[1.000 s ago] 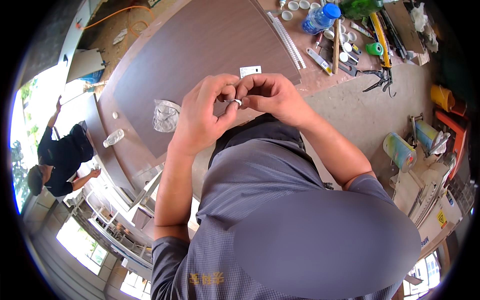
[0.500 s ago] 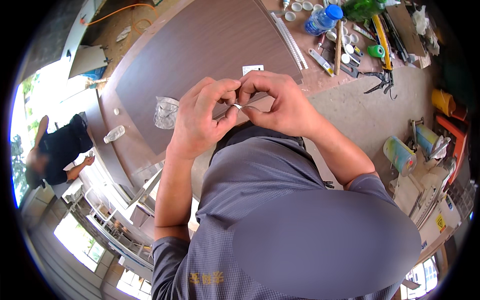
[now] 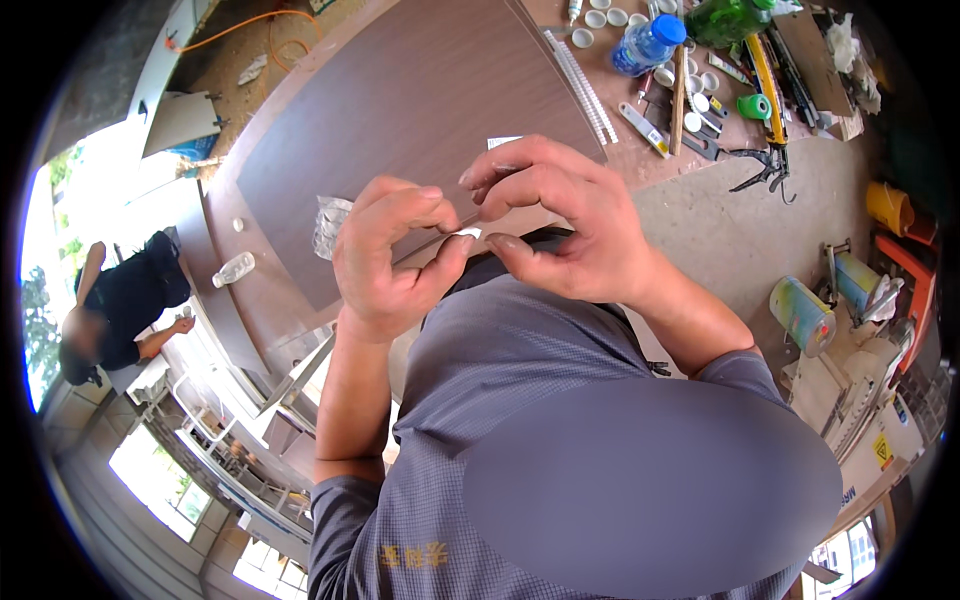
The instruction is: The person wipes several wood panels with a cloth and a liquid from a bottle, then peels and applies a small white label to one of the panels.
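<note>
Above the near edge of a brown wood-grain panel (image 3: 400,110), my two hands are held close together. My left hand (image 3: 385,265) pinches a small white piece (image 3: 469,232) between thumb and fingertips; the piece is too small to name. Just to the right of it, my right hand (image 3: 580,225) has its thumb and fingers curved but apart, the tips close to the white piece. A crumpled clear plastic bag (image 3: 329,226) lies on the panel beside my left hand. Behind my right hand a white label (image 3: 503,142) is partly hidden.
At the upper right are a blue-capped bottle (image 3: 648,45), white caps (image 3: 583,38), a scraper (image 3: 643,128) and a yellow caulking gun (image 3: 765,95). A clear bottle (image 3: 233,269) lies at left. Another person (image 3: 130,300) is beyond it. Painted cans (image 3: 802,313) stand at right.
My hands have come slightly lower and a little apart. The fingers of my right hand have opened away from the white piece, which stays at my left fingertips.
</note>
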